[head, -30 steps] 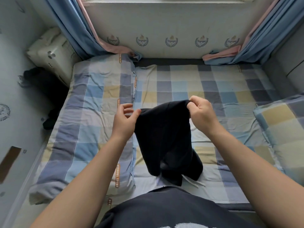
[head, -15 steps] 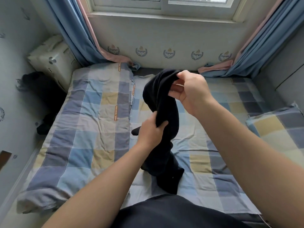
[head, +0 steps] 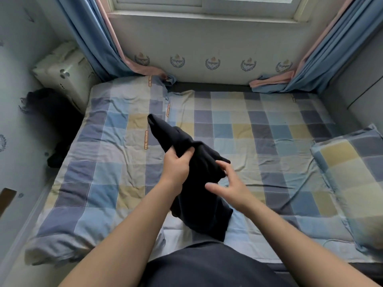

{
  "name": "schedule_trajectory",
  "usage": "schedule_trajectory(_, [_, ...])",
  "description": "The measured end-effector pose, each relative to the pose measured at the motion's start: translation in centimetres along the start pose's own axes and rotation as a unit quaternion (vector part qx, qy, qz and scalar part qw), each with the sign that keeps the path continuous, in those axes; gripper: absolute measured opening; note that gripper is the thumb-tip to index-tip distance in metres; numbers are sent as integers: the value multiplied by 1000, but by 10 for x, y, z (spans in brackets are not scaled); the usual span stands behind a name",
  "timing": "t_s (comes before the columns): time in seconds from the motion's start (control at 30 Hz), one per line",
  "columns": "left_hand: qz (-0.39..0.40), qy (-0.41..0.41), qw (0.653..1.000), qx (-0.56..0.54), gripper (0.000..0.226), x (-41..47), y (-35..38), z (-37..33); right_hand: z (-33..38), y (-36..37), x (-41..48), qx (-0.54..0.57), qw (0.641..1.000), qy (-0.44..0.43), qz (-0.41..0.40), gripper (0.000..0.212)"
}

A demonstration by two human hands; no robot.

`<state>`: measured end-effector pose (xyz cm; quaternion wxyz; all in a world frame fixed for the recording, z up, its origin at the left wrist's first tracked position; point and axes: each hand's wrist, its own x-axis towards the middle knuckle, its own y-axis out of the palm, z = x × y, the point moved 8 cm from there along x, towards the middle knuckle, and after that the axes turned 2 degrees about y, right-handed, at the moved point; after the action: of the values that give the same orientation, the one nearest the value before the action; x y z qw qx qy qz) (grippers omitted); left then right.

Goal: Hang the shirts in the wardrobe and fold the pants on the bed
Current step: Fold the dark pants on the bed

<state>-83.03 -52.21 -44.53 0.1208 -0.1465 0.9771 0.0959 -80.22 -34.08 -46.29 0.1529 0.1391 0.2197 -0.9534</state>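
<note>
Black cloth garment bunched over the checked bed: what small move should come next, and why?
Probably spread the black cloth garment flat on the checked bedsheet. The left hand grips it bunched mid-length, and the right hand is open beside it, free to smooth.

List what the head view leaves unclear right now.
- Black garment: bunched up in the left hand, so it cannot be told whether it is pants or a shirt.
- Right hand: blurred, so it is unclear whether its fingers touch the cloth.
- Dark heap at the far left: in shadow, no shape readable.
- Wardrobe: outside the frame.
</note>
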Motion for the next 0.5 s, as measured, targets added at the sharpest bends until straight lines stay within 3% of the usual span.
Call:
schedule_trajectory(0.07, [10,-20,999,-33,19,-1,4,-6,-21,11,-2,-31,999,37,2,93])
schedule_trajectory(0.17, [16,-48,995,-90,20,-2,9,-19,-40,17,1,-5,995,93,-21,98])
schedule_trajectory(0.23, [18,-66,989,-127,20,1,11,-28,-44,20,8,15,996,88,-16,81])
schedule_trajectory(0.37, [6,-74,987,-143,33,10,8,-40,-41,14,24,5,997,77,-12,18])
schedule_trajectory(0.5, [-23,-31,994,-100,38,29,-11,-53,-20,-7,39,-16,997,58,-46,16])
